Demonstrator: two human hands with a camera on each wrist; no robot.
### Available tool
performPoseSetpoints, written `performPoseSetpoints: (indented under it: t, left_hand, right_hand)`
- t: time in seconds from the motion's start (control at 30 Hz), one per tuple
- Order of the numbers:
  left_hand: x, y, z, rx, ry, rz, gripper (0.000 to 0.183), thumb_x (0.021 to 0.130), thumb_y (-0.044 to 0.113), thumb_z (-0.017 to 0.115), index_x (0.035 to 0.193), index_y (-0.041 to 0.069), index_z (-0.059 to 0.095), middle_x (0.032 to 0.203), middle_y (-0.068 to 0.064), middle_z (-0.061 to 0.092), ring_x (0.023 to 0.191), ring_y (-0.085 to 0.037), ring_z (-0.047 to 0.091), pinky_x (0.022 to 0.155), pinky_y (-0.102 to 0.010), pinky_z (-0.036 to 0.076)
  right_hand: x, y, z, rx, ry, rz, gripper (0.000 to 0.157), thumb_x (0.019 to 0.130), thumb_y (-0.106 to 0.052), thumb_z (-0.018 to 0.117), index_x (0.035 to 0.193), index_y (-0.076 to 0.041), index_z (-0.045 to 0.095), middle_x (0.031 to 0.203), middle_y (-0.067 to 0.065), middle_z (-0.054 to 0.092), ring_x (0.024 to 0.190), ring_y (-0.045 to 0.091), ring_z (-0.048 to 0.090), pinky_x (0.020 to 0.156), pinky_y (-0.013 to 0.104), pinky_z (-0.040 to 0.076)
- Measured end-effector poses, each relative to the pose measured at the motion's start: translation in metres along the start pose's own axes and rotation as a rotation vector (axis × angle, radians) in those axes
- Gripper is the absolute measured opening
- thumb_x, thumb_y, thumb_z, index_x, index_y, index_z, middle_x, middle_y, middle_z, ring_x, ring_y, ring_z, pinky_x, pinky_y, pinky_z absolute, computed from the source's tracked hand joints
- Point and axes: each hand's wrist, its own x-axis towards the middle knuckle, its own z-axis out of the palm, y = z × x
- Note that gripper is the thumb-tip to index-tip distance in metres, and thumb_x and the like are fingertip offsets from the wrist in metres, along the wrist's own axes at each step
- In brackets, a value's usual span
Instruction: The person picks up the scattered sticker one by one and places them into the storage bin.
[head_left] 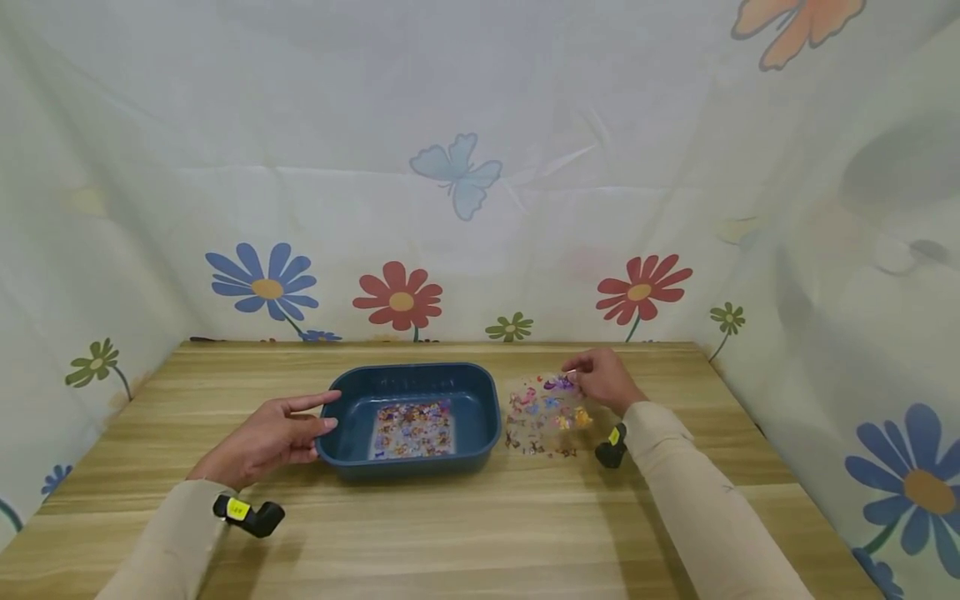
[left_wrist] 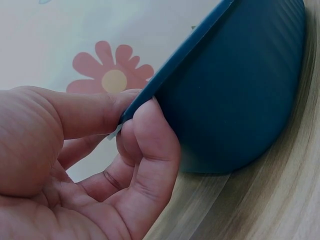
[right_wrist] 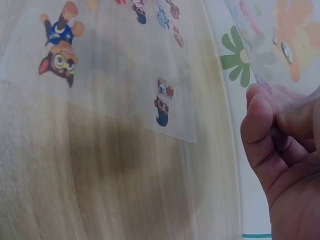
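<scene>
My left hand (head_left: 262, 440) pinches the left rim of a dark blue plastic basin (head_left: 420, 468) between thumb and fingers; the left wrist view shows the grip on the rim. Inside the basin lies a flat pile of colourful cartoon stickers (head_left: 414, 431). To the right of the basin, my right hand (head_left: 606, 383) pinches the edge of a clear sticker sheet (right_wrist: 295, 47) with pony-like figures, raised off the table. Below it, another clear sticker sheet (right_wrist: 125, 85) with cartoon figures lies flat on the wood.
Everything stands on a wood-grain table (head_left: 450, 542). A white curtain (head_left: 337, 208) printed with flowers and butterflies hangs behind the table and at both sides. Black camera mounts with yellow labels sit on both wrists.
</scene>
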Motion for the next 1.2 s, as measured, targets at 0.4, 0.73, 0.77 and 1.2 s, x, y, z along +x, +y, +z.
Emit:
performPoseSetpoints:
  t: [0.4,0.73,0.77,1.2]
  left_hand:
    - [0.001,-0.001,-0.001,-0.002,0.007,-0.009,0.073,0.090,0.028,0.072,0.153,0.021,0.037,0.082,-0.002,0.058,0.072,-0.018,0.058,0.072,-0.029,0.057]
    - [0.000,0.001,0.000,-0.008,0.003,-0.001,0.074,0.089,0.029,0.073,0.153,0.021,0.037,0.085,-0.004,0.060,0.071,-0.017,0.059,0.073,-0.028,0.058]
    - [0.000,0.001,0.000,-0.008,0.004,-0.002,0.074,0.089,0.029,0.073,0.153,0.021,0.037,0.085,-0.004,0.060,0.071,-0.017,0.059,0.073,-0.028,0.058]
    - [-0.001,0.001,0.000,-0.007,0.006,-0.001,0.073,0.090,0.028,0.072,0.153,0.020,0.037,0.085,-0.003,0.058,0.072,-0.017,0.058,0.072,-0.028,0.057]
  right_hand:
    - [0.001,-0.005,-0.004,0.018,-0.007,-0.012,0.020,0.095,-0.003,0.059,0.110,0.001,0.071,0.095,0.015,0.072,0.066,0.016,0.063,0.068,0.042,0.059]
    - [0.001,-0.014,-0.008,0.001,-0.010,-0.024,0.020,0.095,-0.004,0.058,0.110,0.002,0.071,0.093,0.015,0.072,0.066,0.016,0.062,0.069,0.042,0.058]
    - [0.001,-0.014,-0.008,0.006,-0.013,-0.023,0.020,0.096,-0.004,0.058,0.110,0.002,0.071,0.093,0.015,0.072,0.066,0.016,0.062,0.070,0.044,0.059]
    - [0.000,-0.022,-0.011,0.039,-0.036,-0.020,0.020,0.096,-0.004,0.058,0.111,0.001,0.071,0.091,0.014,0.071,0.067,0.019,0.064,0.072,0.045,0.060]
